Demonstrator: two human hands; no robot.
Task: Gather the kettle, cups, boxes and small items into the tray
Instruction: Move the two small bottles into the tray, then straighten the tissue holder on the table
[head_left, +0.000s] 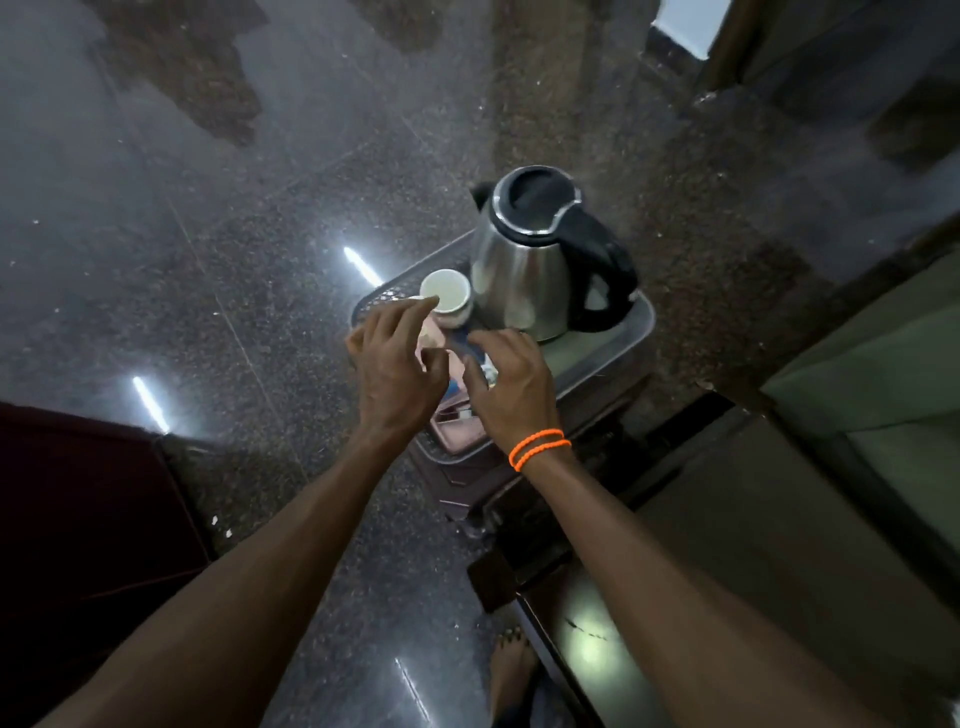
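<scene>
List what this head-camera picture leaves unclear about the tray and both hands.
- Head view: the left hand and right hand cover the small items in the tray; whether either grips anything cannot be told.
- A second cup is mostly hidden behind the left fingers.
- The kettle blocks the tray's far corner.

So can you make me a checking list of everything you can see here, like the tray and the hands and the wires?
Surface: grey tray on a small dark stand.
Job's things: steel kettle upright in the tray; white cup beside it; pink box and small items partly hidden under the hands.
Clutter: nothing seen.
Grippers: left hand and right hand hover over the tray, fingers spread, holding nothing clearly.
Cables: nothing seen.
Surroundings: shiny speckled floor; orange wristbands.
</scene>
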